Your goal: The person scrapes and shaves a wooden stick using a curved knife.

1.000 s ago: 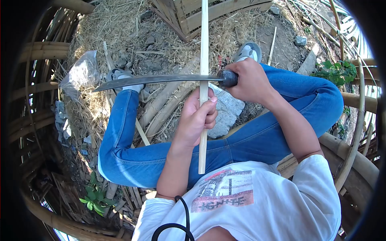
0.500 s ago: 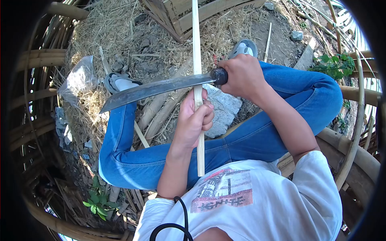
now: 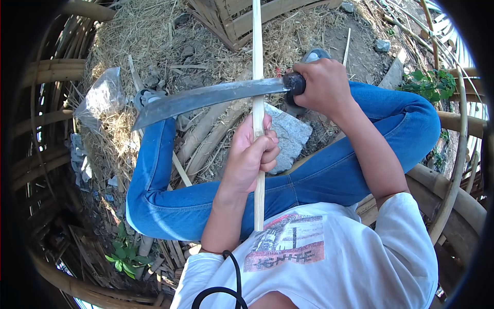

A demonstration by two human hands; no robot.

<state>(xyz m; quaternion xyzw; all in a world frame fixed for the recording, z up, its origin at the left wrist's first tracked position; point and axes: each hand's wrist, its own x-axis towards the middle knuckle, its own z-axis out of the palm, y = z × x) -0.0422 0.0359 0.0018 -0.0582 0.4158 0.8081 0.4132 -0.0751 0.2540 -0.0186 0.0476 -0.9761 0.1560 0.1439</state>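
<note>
A long, pale bamboo strip (image 3: 258, 56) runs from the top of the view down to my shirt. My left hand (image 3: 253, 149) is wrapped around its lower part, thumb over the front. In my right hand (image 3: 325, 87) is the dark handle of a machete (image 3: 206, 99). Its broad curved blade points left and lies across the strip, just above my left fist. Behind the fist, a grey stone block (image 3: 288, 135) rests on the ground between my legs.
Bamboo poles (image 3: 203, 134) and straw cover the ground ahead. A wooden crate (image 3: 231, 23) stands at the top. To the left lies a clear plastic bag (image 3: 104, 92). Curved bamboo railings (image 3: 458, 154) surround me, and green plants (image 3: 123, 255) grow at lower left.
My right hand and the machete have moved up and slightly right, so the blade crosses the strip higher. The strip and my left hand have shifted slightly right.
</note>
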